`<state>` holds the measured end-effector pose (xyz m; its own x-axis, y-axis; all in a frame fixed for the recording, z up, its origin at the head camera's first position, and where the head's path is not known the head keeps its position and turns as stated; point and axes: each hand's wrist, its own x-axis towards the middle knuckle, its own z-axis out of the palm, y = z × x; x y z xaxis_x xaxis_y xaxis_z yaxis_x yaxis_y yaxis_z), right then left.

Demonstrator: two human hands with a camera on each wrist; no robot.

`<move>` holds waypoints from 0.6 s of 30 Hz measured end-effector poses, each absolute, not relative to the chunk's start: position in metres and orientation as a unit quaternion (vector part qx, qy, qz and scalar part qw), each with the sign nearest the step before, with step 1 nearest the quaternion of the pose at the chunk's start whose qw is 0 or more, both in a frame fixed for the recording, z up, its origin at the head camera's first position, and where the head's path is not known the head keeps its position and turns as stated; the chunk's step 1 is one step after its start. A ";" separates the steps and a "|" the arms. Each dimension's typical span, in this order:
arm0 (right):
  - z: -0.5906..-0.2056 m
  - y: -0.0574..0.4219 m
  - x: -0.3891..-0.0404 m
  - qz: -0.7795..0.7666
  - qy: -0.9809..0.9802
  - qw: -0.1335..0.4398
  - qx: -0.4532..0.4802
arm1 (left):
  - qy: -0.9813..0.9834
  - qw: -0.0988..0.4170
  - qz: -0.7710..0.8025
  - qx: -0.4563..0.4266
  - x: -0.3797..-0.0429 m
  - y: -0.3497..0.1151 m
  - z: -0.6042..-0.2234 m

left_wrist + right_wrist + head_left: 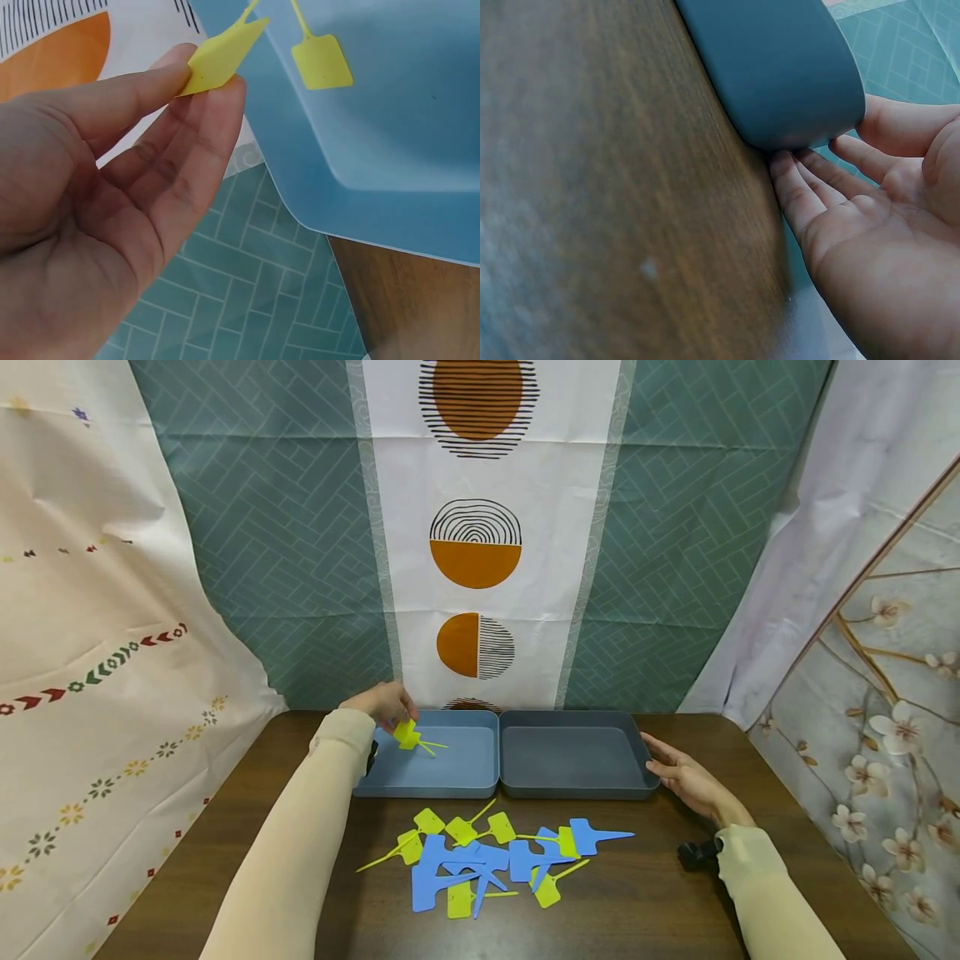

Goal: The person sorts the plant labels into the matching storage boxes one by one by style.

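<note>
My left hand (384, 703) is over the left part of the blue-grey tray (457, 789). Its thumb and fingers pinch a yellow T-shaped plant label (221, 60) by its flat head. Another yellow plant label (324, 61) lies in that tray, its stem running out of the left wrist view. At the right side of the dark grey tray (577, 793), my right hand (693, 785) touches the outer wall with extended fingers. In the right wrist view the thumb is by the rim and the fingertips (784, 165) are low at the tray's corner, near the wooden table.
In front of the trays, several yellow plant labels (459, 900) and blue plant labels (424, 889) lie in a loose, overlapping spread on the brown table (637, 893). The trays stand side by side. A patterned curtain (300, 527) hangs close behind them, with more cloth at both sides.
</note>
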<state>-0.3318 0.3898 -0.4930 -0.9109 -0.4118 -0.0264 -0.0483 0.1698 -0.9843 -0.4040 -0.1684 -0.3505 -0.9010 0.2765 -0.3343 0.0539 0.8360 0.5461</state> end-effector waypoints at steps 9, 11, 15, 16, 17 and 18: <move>-0.490 0.390 -0.328 -0.622 0.753 0.143 -0.160 | 0.933 0.212 0.277 0.091 -0.405 -0.171 -0.357; -0.490 0.389 -0.328 -0.624 0.752 0.143 -0.160 | 0.932 0.216 0.278 0.088 -0.405 -0.171 -0.358; -0.489 0.389 -0.328 -0.624 0.751 0.143 -0.161 | 0.934 0.219 0.272 0.081 -0.404 -0.170 -0.355; -0.489 0.389 -0.328 -0.624 0.751 0.143 -0.161 | 0.935 0.218 0.268 0.079 -0.404 -0.170 -0.354; -0.489 0.389 -0.328 -0.623 0.752 0.143 -0.161 | 0.936 0.217 0.266 0.076 -0.404 -0.170 -0.354; -0.489 0.389 -0.328 -0.622 0.753 0.143 -0.160 | 0.938 0.215 0.262 0.075 -0.404 -0.170 -0.353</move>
